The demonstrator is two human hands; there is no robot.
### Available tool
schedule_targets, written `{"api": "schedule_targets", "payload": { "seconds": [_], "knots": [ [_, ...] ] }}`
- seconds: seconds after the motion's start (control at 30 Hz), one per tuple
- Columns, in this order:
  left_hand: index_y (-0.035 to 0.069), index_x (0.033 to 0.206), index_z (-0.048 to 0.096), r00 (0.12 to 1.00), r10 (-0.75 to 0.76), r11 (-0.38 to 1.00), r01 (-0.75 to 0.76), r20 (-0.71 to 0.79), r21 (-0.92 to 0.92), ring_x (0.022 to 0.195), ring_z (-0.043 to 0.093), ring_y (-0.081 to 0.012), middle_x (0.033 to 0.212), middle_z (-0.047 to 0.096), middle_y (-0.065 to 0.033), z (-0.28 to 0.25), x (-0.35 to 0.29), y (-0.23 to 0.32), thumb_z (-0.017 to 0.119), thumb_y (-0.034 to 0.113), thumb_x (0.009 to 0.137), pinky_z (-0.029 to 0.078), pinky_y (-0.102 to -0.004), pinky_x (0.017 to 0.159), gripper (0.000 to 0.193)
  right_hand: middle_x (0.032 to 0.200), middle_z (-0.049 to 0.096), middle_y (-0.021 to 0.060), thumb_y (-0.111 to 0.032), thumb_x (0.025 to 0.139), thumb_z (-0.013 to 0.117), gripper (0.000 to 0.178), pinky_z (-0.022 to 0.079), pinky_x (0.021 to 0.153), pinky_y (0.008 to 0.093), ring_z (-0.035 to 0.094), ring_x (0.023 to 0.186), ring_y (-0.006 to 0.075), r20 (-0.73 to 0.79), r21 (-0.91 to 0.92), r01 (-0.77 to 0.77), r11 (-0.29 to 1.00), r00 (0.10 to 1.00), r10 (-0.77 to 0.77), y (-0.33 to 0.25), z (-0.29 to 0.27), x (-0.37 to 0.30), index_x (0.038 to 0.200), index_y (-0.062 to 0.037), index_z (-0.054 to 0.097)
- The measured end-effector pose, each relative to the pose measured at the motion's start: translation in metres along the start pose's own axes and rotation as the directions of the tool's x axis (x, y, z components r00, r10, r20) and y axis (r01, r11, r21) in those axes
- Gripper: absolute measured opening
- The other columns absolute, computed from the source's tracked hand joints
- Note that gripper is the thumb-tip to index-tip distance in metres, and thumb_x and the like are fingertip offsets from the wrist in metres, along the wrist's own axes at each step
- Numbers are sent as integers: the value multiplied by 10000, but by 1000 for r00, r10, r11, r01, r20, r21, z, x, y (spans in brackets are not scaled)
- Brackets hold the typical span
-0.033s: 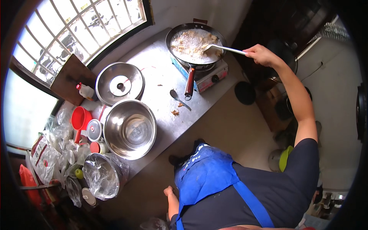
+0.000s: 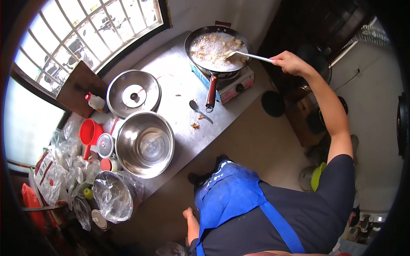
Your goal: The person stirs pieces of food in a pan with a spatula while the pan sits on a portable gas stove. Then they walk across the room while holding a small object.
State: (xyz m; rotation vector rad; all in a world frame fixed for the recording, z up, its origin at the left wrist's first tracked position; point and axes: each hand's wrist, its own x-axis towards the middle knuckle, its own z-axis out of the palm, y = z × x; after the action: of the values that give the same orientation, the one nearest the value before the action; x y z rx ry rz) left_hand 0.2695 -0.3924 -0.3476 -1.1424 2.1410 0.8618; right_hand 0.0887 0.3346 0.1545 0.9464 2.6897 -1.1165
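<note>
Right hand (image 2: 291, 62) closed around the ladle (image 2: 250, 56) handle; ladle bowl dips into the pan (image 2: 218, 48) of bubbling oil with pale pieces. Pan sits on the stove (image 2: 232, 84), far end of the tabletop (image 2: 179, 81). Left hand (image 2: 188, 212) hangs loosely curled, holding nothing, at the apron (image 2: 228, 194). Spoon (image 2: 200, 110) lies near the steel bowl (image 2: 145, 144).

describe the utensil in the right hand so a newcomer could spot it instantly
Start at the black pan of frying food on the small gas stove at the far end of the steel counter. A long, thin metal spatula reaches into the pan from the right hand. Unlike the short dark spoon lying on the counter, it is pale, straight and held.
</note>
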Motion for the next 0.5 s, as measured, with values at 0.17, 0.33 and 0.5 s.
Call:
{"api": "schedule_targets", "payload": {
  "seconds": [0.17, 0.33, 0.5],
  "knots": [
    [-81, 812, 727, 998, -67, 997, 67, 12, 30, 576, 677, -250, 692, 699, -159, 13, 28, -18, 663, 136, 815, 530, -391, 554, 226, 646, 616, 35, -242, 966, 647, 331, 443, 563, 311, 535, 567, 100, -102, -141, 134, 981, 984, -149, 6, 47, 21, 1208, -32, 730],
    [-100, 928, 746, 996, -89, 991, 85, 31, 100, 843, 751, -319, 912, 759, -218, -13, 9, 22, 684, 254, 771, 573, -425, 751, 393, 631, 601, 5, -241, 955, 685, 270, 426, 546, 306, 518, 549, 98, -51, -94, 115, 989, 991, -120, 1, 13, 11, 1073, -10, 760],
    [-109, 926, 741, 996, -89, 993, 87, 28, 79, 888, 748, -328, 936, 756, -230, -20, -4, 30, 663, 248, 780, 566, -423, 795, 393, 777, 718, 96, -280, 925, 704, 313, 521, 697, 361, 669, 711, 212, -175, -344, 89, 935, 972, -157, -47, 6, -25, 1150, -71, 762]
  ]
}}
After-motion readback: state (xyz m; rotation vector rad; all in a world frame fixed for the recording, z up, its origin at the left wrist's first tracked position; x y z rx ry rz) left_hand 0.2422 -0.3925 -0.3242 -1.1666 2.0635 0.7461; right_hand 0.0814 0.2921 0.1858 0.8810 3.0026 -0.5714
